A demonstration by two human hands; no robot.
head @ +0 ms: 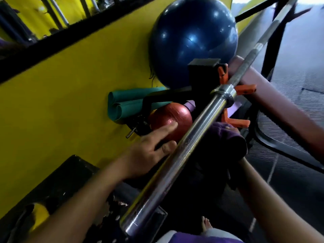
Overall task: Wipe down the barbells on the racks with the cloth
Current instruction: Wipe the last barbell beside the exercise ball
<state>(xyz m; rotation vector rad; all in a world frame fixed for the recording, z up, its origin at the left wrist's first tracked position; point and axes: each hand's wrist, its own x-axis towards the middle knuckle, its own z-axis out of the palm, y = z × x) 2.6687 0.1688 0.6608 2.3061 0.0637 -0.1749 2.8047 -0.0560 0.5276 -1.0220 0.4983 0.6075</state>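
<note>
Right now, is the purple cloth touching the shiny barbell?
Touching. In the head view the purple cloth, held in the right hand, presses against the barbell sleeve with no gap between them.

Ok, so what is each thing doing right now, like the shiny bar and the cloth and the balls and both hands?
barbell: resting on the rack, sleeve bare, no plates.
cloth: bunched up, pressed to the bar's right side.
right hand: hidden under the cloth, gripping it.
left hand: open, fingers straight, beside the bar.
blue ball: sitting still against the yellow wall.
red ball: lying still behind the bar.
green mat: rolled up.
</note>
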